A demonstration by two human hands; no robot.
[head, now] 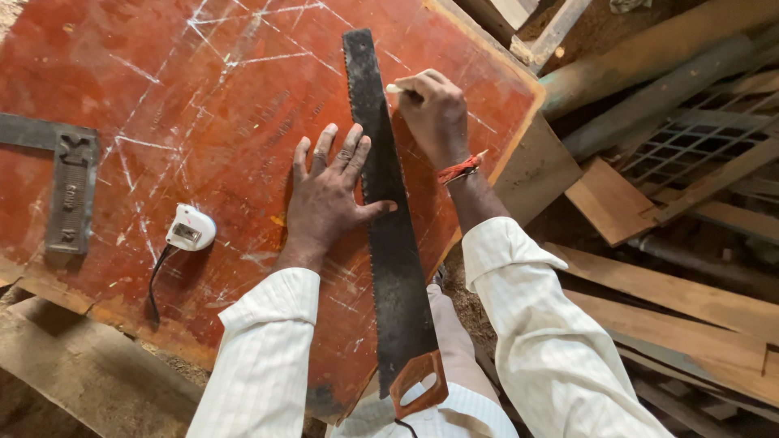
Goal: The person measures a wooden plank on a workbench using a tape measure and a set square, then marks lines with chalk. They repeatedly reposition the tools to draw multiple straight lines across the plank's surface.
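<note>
Reddish board lies flat, serving as the work surface; it is scuffed and crossed with white chalk lines; its right edge overhangs scrap timber.

Saw lies flat on the board, blade running from near the far edge down to the near edge, orange handle hanging off the near edge toward the person's lap; the toothed side faces left, the smooth back faces right, so the straight back looks to serve as a ruler.

Left hand is pressed palm-down on the board, fingers spread and released, thumb laid across the blade; that pins the saw so it does not slide while the line is drawn; it grasps nothing.

Right hand sits just right of the blade near its far end, fingers clenched on a small white chalk piece; the tip touches the board right against the saw's back edge, so the mark follows the blade; red thread on that wrist.

White tape measure rests near the board's near-left part, dark strap trailing toward the near edge, apart from both hands; a dark metal square lies at the left edge, also untouched.

Planks and a metal grid are piled to the right, off the board.
</note>
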